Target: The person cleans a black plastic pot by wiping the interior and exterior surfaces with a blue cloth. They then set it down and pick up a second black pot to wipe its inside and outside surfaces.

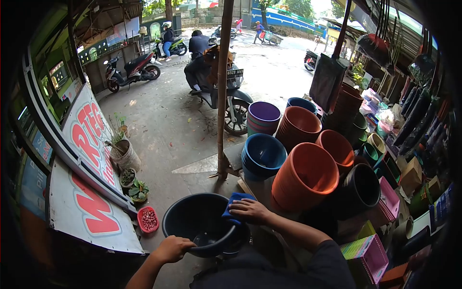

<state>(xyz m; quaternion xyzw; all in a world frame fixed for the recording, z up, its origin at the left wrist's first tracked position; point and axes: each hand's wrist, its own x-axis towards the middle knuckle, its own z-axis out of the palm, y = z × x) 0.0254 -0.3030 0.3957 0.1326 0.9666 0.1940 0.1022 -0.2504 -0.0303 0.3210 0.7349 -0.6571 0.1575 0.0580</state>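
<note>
Gripping smooth, round dark basin [190, 216] by rim with left hand [173, 248]; clasping blue cloth [233, 204] over rim with right hand [250, 211].

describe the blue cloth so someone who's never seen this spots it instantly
At the bottom centre, find the wide dark basin held by the left hand. The bright blue cloth is at its right rim, under the right hand. It is soft fabric, unlike the rigid blue pots just beyond.
</note>
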